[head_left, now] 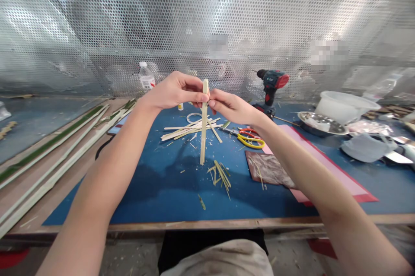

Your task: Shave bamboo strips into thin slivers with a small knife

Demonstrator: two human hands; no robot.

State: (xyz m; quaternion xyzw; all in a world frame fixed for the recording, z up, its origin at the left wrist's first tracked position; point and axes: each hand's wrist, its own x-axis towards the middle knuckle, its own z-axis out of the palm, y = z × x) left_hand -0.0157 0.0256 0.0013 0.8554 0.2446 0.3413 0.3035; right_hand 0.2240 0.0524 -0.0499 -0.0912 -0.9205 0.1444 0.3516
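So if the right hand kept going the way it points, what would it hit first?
The bamboo strip, which its fingertips already seem to touch. Just past the strip is the left hand, though depth is hard to judge from this view. The right hand is pointing straight at both.

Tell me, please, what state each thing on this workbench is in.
Pale flat bamboo strip, upright, pinched
Left hand, gripping the strip
Right hand, gripping the strip
Red-and-yellow-handled scissors, lying flat
Blue-and-red cordless drill, standing upright
Clear plastic water bottle, upright, capped

Pale cream recorded on bamboo strip [204, 129] | blue on work mat [162, 189] | red and yellow on scissors handles [250, 141] | silver, hole-patterned on perforated screen [207, 21]
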